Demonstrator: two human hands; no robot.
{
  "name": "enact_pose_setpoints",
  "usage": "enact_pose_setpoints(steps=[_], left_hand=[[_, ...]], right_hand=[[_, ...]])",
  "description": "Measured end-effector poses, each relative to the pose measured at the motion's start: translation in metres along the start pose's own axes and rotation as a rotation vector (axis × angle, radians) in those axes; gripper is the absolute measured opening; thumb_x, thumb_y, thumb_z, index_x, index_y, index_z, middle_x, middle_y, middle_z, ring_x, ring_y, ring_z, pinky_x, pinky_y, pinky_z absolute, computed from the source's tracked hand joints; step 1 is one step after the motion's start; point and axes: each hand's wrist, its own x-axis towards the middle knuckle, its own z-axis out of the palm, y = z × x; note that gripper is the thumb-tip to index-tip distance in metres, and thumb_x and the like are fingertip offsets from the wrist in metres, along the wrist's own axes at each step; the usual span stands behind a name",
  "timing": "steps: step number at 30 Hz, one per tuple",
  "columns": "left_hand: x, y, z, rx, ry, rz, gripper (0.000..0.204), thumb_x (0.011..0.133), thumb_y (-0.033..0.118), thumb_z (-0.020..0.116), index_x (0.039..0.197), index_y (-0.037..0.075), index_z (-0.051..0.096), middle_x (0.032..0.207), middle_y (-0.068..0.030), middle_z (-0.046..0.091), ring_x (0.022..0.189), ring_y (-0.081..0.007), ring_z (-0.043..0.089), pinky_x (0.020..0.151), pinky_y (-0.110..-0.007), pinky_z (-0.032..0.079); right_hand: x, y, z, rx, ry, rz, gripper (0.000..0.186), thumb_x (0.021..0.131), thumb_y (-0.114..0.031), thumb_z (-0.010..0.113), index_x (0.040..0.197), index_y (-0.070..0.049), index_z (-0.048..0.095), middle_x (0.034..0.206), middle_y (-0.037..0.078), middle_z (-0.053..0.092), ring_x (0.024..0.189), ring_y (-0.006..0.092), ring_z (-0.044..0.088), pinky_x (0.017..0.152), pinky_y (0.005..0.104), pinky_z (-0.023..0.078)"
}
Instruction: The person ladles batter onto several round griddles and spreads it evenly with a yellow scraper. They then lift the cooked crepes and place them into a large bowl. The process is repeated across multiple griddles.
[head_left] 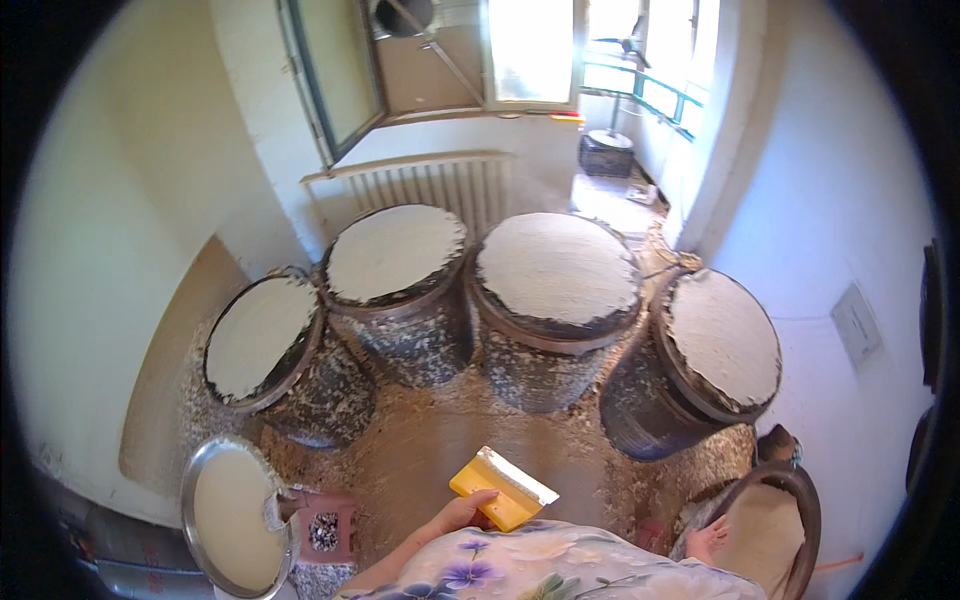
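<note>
My left hand is closed around a yellow scraper, held in front of my flowered clothing. White paste coats the scraper's far edge. My right hand is open, fingers apart, at the left side of a dark round tub at the lower right. A pale, smooth mass fills that tub. I cannot tell whether the hand touches the tub or its contents.
Several dark, splattered drums, such as a middle one, stand in an arc ahead, topped with whitish layers. A metal basin of pale paste sits lower left beside a reddish stool. Behind are a radiator and a standing fan.
</note>
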Motion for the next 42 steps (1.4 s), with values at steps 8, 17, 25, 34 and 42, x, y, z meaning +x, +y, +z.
enact_pose_setpoints(steps=[8,17,25,34,42], left_hand=[[0.025,-0.035,0.093,0.134,-0.077,-0.091,0.041,0.084,0.027,0.058,0.115,0.006,0.043,0.103,-0.0089,0.057,0.085,-0.0186,0.060,0.072,-0.027,0.050],[0.049,-0.089,0.165,0.246,-0.162,-0.174,0.041,0.083,0.031,0.058,0.112,0.006,0.045,0.098,-0.0089,0.058,0.083,-0.0169,0.060,0.070,-0.025,0.049],[0.071,-0.124,0.182,0.297,-0.187,-0.137,0.034,0.083,0.035,0.057,0.101,0.007,0.051,0.077,-0.0021,0.056,0.056,-0.0076,0.047,0.050,-0.019,0.037],[0.061,-0.133,0.207,0.309,-0.149,-0.139,0.044,0.082,0.033,0.059,0.114,0.004,0.047,0.102,-0.0094,0.059,0.087,-0.0177,0.061,0.075,-0.026,0.049],[0.070,-0.148,0.215,0.475,-0.162,-0.073,0.038,0.082,0.038,0.057,0.102,0.005,0.055,0.079,-0.0026,0.056,0.063,-0.0097,0.049,0.054,-0.022,0.038]], right_hand=[[-0.010,0.014,-0.010,0.345,0.014,-0.145,0.084,0.071,-0.021,0.063,0.136,-0.004,0.012,0.134,0.026,0.026,0.118,0.0381,0.038,0.094,0.0418,0.038],[-0.010,0.016,-0.005,0.394,0.071,-0.199,0.086,0.071,-0.023,0.063,0.135,-0.003,0.011,0.132,0.022,0.031,0.113,0.0362,0.042,0.091,0.0443,0.038],[-0.007,0.016,-0.002,0.363,0.120,-0.303,0.087,0.071,-0.021,0.063,0.136,-0.002,0.010,0.135,0.025,0.020,0.124,0.0389,0.024,0.101,0.0452,0.026],[0.001,0.019,0.004,0.326,0.171,-0.588,0.080,0.073,-0.014,0.055,0.138,-0.007,0.010,0.138,0.029,0.005,0.125,0.0445,0.020,0.102,0.0494,0.022],[0.006,0.020,0.011,0.412,0.179,-0.613,0.039,0.075,-0.011,0.053,0.112,-0.022,0.055,0.139,0.027,0.008,0.123,0.0449,0.023,0.098,0.0482,0.028]])
